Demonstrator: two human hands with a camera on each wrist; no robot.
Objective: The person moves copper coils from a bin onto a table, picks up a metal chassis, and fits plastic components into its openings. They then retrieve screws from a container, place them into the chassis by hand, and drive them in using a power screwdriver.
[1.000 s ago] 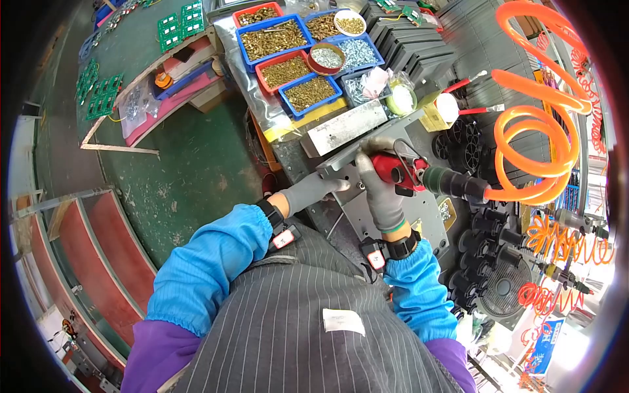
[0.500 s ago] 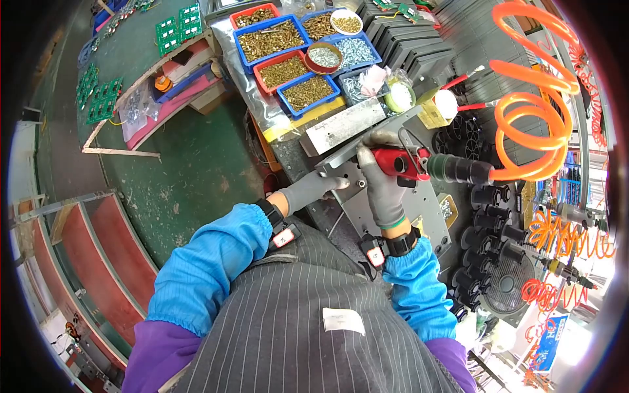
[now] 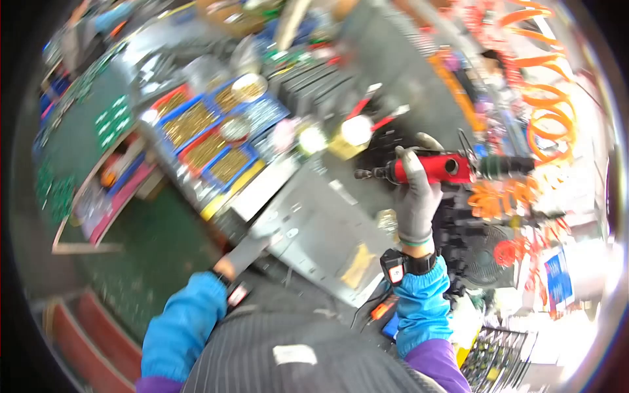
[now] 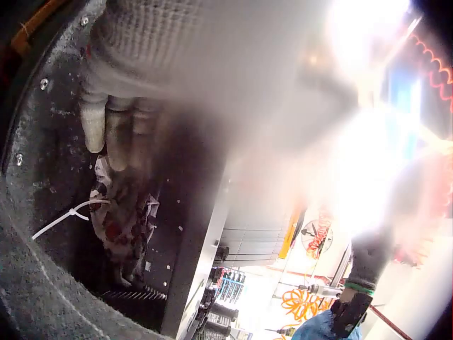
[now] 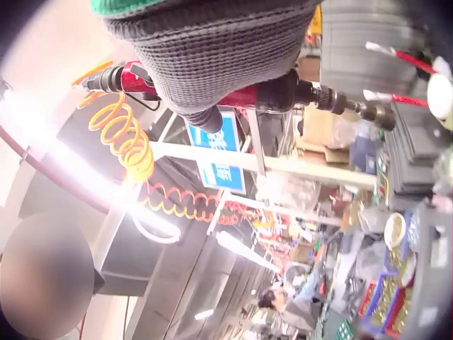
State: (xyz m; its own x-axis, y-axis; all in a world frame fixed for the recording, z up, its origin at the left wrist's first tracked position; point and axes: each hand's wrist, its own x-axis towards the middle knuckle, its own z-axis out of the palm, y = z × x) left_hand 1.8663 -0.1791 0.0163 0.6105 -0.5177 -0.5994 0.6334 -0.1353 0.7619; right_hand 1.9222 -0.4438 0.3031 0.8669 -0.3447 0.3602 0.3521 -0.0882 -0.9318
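Observation:
A grey metal panel (image 3: 321, 229) with holes lies tilted before the person. The gloved left hand (image 3: 250, 254) grips its near left corner; in the left wrist view the fingers (image 4: 117, 131) of that hand (image 4: 145, 53) hang beside the dark panel side (image 4: 173, 241), thumb hidden by blur. Gloved too, the right hand (image 3: 419, 203) holds a red air driver (image 3: 445, 168) above and right of the panel, its bit pointing left, apart from the panel. From the right wrist view, the hand (image 5: 219, 57) is curled round the driver (image 5: 276, 92).
Blue and red trays (image 3: 229, 164) of screws stand beyond the panel, by a pale metal block (image 3: 265, 188). Red-handled brushes (image 3: 357, 108) stick out near a yellow box (image 3: 342, 147). An orange coiled hose (image 3: 553, 118) hangs at right; a fan (image 3: 488, 255) stands below.
The right hand has lifted the driver off the panel and moved it right. The head view has swung, so the trays and panel appear further left. The left hand stays at the panel's corner.

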